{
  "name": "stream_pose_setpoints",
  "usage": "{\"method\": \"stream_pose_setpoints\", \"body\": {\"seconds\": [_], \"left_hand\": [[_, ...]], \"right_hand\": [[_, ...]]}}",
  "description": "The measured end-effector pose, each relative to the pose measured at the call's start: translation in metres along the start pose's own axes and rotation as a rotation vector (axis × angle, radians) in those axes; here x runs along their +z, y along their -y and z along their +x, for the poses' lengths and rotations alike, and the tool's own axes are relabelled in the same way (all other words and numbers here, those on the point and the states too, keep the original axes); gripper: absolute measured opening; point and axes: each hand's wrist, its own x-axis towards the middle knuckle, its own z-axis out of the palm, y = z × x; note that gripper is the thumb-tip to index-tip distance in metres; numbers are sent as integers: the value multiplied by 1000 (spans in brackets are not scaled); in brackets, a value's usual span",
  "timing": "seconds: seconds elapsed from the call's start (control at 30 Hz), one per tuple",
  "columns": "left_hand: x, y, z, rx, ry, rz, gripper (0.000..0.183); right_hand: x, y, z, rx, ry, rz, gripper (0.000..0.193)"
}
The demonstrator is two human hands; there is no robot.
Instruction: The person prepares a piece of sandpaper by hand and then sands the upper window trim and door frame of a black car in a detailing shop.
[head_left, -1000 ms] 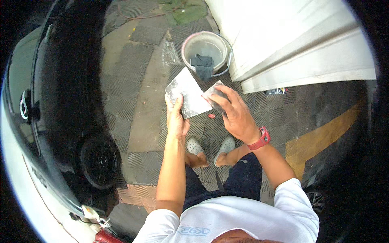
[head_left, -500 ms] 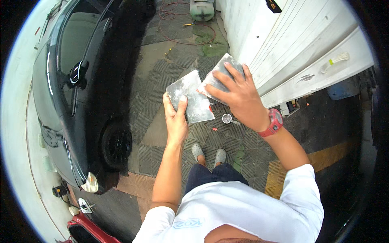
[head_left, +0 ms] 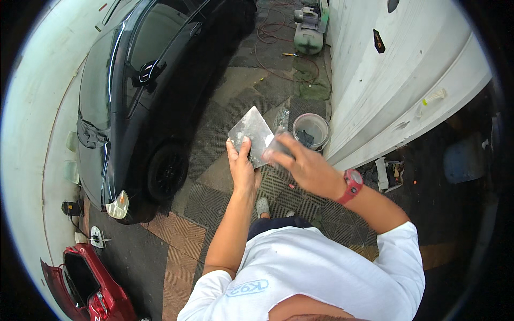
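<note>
My left hand (head_left: 242,170) holds a thin, square grey plate (head_left: 249,132) smeared with whitish paste, thumb on its face and fingers beneath. My right hand (head_left: 315,170), with a red watch (head_left: 352,185) on its wrist, is closed on a second flat plate (head_left: 277,144). That plate is turned nearly edge-on and blurred by motion. Its edge meets or overlaps the right edge of the left plate; whether they touch I cannot tell.
A round tub (head_left: 311,131) with dark pieces inside stands beyond my right hand. At left is a black car (head_left: 120,144); a white panelled wall (head_left: 407,80) rises at right. Farther off lie a green compressor (head_left: 309,41) and red hose (head_left: 259,40). A box (head_left: 390,174) sits by the wall.
My right hand has come lower and tilted its plate from face-up to nearly edge-on beside the left plate. The view has shifted, bringing the tub into sight.
</note>
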Motion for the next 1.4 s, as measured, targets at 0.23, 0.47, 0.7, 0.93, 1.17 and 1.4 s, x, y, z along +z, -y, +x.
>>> {"method": "stream_pose_setpoints", "body": {"seconds": [0.23,0.47,0.7,0.93,1.17,1.4], "left_hand": [[8,9,-35,-82,95,86,34],[9,20,-26,281,-93,252,50],[11,-21,-51,-219,197,264,54],[0,-44,-56,-94,74,133,50],[-28,-31,-38,258,98,704,44],[-103,-58,19,516,-263,171,45]], "right_hand": [[-21,-11,-12,400,-32,381,59],[-24,2,-33,712,6,1322,52],[-44,-67,-49,831,-139,1151,61],[-15,-78,-45,694,140,1067,49],[-1,-2,38,91,-38,-153,58],[56,17,54,-142,215,-176,48]]}}
